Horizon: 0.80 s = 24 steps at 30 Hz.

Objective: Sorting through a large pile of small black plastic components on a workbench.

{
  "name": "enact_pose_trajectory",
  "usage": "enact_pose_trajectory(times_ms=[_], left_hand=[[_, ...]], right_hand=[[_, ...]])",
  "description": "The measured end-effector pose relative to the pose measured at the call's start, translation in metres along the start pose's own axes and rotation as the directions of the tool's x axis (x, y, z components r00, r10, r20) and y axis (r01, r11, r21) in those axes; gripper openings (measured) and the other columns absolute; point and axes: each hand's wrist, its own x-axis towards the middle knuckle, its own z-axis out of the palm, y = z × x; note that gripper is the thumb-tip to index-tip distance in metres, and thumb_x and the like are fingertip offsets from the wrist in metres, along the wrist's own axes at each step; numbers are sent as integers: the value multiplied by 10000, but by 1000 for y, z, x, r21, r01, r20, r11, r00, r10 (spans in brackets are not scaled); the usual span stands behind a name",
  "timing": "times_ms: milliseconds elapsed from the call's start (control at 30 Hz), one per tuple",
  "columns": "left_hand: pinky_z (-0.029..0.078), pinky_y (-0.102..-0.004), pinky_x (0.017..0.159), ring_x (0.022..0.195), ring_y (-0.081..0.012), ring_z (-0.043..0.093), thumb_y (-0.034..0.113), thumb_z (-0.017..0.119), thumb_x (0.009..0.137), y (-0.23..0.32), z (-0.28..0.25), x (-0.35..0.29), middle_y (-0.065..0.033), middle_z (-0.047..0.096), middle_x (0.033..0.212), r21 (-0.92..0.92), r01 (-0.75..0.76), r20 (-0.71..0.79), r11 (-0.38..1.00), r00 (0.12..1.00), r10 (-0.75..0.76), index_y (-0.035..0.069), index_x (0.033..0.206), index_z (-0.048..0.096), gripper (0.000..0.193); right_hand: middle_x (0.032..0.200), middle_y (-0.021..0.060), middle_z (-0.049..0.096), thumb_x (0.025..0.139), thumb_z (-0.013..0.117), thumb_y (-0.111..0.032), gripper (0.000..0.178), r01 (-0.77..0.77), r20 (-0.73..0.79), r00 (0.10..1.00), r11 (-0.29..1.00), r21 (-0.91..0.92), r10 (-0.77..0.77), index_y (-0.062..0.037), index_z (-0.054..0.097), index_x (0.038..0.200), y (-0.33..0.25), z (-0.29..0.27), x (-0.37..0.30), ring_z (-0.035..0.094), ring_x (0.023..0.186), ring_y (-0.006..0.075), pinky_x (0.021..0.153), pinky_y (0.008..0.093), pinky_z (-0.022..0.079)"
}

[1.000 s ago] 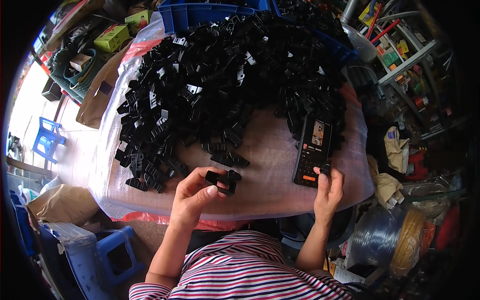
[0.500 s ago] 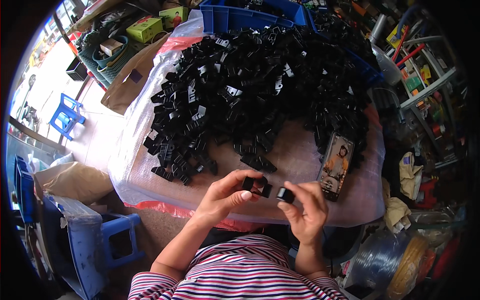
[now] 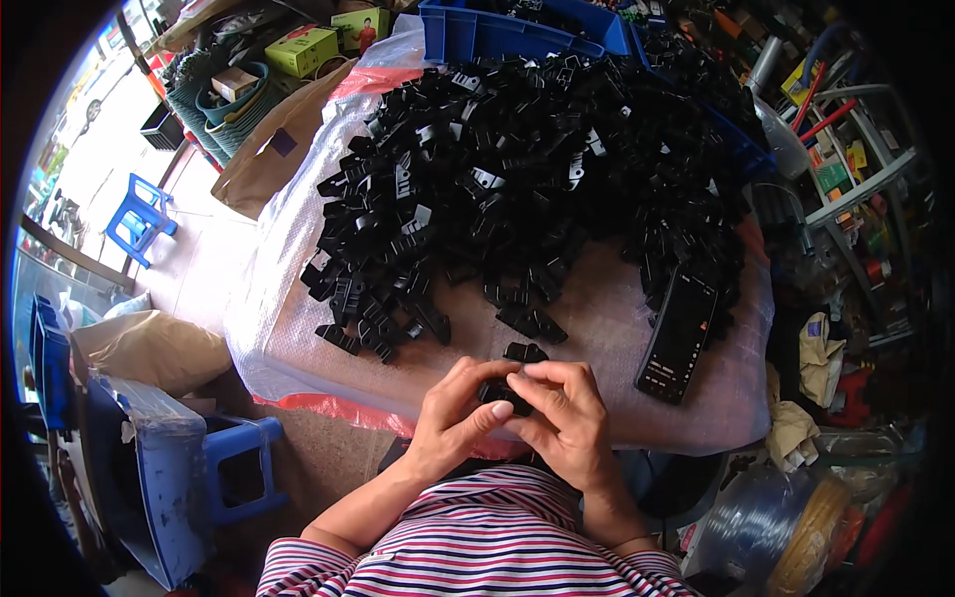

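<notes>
Close to the table's front edge, my left hand and my right hand meet over a small black plastic part. The left thumb and fingers grip it from the left side. From the right, my right fingers press against it, and they cover much of it. Another bit of black plastic shows just beyond my fingertips; whether it is joined to the held part I cannot tell. A large heap of similar black plastic parts spreads over the table beyond my hands.
A phone with a lit screen lies right of my hands. The table has a wrapped, padded cover. Blue bins stand at the back. A blue stool is at lower left, and a coil of clear tubing at lower right.
My right hand has moved left with its small black piece, and both hands now meet at the part. The phone's screen has gone from a picture of a person to a mostly dark display.
</notes>
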Motion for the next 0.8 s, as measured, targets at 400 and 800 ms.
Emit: enact_pose_trajectory(times_ms=[400, 800], left_hand=[[453, -344, 764, 910, -207, 526, 295, 629, 818, 13, -14, 14, -93, 499, 986, -775, -162, -315, 610, 937, -150, 48, 983, 491, 327], [419, -360, 794, 925, -263, 520, 55, 700, 600, 34, -74, 63, -67, 533, 946, 881, -407, 410, 241, 911, 37, 88, 985, 606, 398]], right_hand=[[927, 118, 591, 790, 681, -76, 231, -114, -147, 986, 964, -241, 80, 8, 607, 992, 30, -10, 22, 570, 879, 277, 782, 348, 461], [903, 116, 582, 719, 702, -7, 276, -210, -147, 972, 958, -195, 183, -13, 590, 972, 53, -8, 16, 566, 841, 298, 725, 369, 465]])
